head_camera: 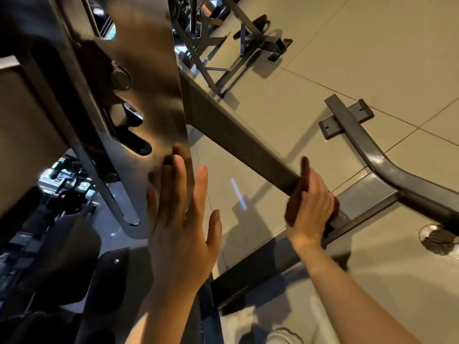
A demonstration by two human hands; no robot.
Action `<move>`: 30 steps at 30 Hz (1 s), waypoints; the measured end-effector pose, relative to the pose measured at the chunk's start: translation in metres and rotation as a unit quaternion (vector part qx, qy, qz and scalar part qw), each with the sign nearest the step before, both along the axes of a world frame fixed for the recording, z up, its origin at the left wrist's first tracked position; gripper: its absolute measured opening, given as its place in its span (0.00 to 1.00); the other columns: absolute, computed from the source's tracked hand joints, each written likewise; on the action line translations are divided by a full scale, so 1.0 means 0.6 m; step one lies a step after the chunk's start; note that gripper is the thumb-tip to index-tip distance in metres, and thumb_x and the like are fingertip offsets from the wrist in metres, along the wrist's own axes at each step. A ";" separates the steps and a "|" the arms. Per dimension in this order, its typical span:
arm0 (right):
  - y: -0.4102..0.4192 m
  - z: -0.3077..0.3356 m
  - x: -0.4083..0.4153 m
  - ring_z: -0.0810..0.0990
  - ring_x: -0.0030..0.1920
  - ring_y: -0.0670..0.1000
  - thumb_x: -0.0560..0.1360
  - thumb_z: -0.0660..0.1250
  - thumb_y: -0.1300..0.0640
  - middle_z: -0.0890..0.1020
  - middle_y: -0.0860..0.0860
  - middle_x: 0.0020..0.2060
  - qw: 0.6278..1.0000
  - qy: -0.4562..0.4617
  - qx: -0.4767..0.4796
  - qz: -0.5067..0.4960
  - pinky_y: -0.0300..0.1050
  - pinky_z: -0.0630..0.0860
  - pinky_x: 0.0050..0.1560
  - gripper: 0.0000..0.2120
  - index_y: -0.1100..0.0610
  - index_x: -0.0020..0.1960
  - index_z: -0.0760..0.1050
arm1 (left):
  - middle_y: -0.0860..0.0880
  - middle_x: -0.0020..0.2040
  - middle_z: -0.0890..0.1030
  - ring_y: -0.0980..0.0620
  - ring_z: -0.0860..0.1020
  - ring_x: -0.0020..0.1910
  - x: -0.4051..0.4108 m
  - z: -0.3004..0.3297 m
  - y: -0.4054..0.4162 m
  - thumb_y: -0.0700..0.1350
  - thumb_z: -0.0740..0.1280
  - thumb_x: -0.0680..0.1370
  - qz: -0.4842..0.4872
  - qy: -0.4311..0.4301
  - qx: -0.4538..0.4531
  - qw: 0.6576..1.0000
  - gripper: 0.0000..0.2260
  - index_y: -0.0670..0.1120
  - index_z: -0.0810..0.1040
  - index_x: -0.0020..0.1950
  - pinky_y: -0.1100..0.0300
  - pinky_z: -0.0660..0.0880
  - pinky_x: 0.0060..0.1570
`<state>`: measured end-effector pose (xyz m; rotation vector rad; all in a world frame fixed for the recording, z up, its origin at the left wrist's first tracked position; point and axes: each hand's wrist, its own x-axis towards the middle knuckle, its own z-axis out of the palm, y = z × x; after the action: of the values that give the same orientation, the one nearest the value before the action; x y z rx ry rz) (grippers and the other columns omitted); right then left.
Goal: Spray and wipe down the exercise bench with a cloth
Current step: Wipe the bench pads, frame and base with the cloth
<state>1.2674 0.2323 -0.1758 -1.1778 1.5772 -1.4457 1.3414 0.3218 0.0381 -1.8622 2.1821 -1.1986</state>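
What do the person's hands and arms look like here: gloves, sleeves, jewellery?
Both are bare. The left hand and right hand wear no gloves, and no rings show. Both forearms are uncovered to the frame edge: no sleeves, watch or bands in view.

Left hand on plate, right hand and cloth on bar

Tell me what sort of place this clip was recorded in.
Most likely a gym: a grey steel bench frame being wiped with a brown cloth, another equipment frame behind, all on a tiled floor.
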 end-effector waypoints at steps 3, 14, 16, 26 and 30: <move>0.019 -0.086 -0.030 0.57 0.76 0.59 0.68 0.75 0.69 0.60 0.59 0.76 0.990 0.010 0.108 0.093 0.65 0.56 0.74 0.47 0.58 0.79 0.52 | 0.37 0.78 0.53 0.39 0.52 0.77 -0.003 0.002 0.003 0.47 0.68 0.75 0.003 0.017 0.014 1.000 0.33 0.41 0.58 0.77 0.45 0.50 0.76; -0.031 0.240 -0.007 0.74 0.64 0.56 0.84 0.47 0.45 0.76 0.55 0.64 0.972 -0.038 -0.230 -0.024 0.56 0.66 0.69 0.22 0.54 0.73 0.62 | 0.44 0.79 0.51 0.50 0.48 0.79 -0.002 0.009 0.008 0.47 0.67 0.75 -0.008 0.069 -0.006 0.998 0.35 0.40 0.54 0.77 0.53 0.49 0.77; -0.051 0.315 -0.002 0.76 0.61 0.56 0.84 0.49 0.47 0.78 0.55 0.62 0.946 -0.017 -0.320 -0.047 0.56 0.70 0.65 0.21 0.55 0.72 0.63 | 0.45 0.78 0.52 0.49 0.50 0.79 0.002 0.012 0.006 0.48 0.66 0.76 -0.008 0.060 -0.012 0.998 0.35 0.41 0.53 0.78 0.50 0.51 0.76; -0.016 0.149 0.015 0.68 0.70 0.57 0.84 0.42 0.46 0.73 0.56 0.68 0.992 -0.023 -0.124 -0.031 0.65 0.52 0.74 0.21 0.51 0.74 0.58 | 0.45 0.79 0.52 0.49 0.50 0.79 0.004 0.010 0.004 0.47 0.67 0.75 0.001 0.066 -0.003 0.998 0.36 0.41 0.52 0.78 0.49 0.46 0.77; -0.003 0.114 0.008 0.67 0.71 0.58 0.82 0.46 0.51 0.72 0.56 0.69 0.997 -0.036 -0.063 -0.011 0.71 0.52 0.72 0.21 0.48 0.74 0.56 | 0.44 0.79 0.53 0.49 0.50 0.79 0.004 0.008 0.006 0.49 0.63 0.77 -0.001 0.081 0.006 0.997 0.34 0.42 0.52 0.78 0.50 0.45 0.77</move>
<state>1.2720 0.2305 -0.1077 -1.1689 1.4742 -1.6035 1.3437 0.3251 0.0429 -2.0174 2.2655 -1.0676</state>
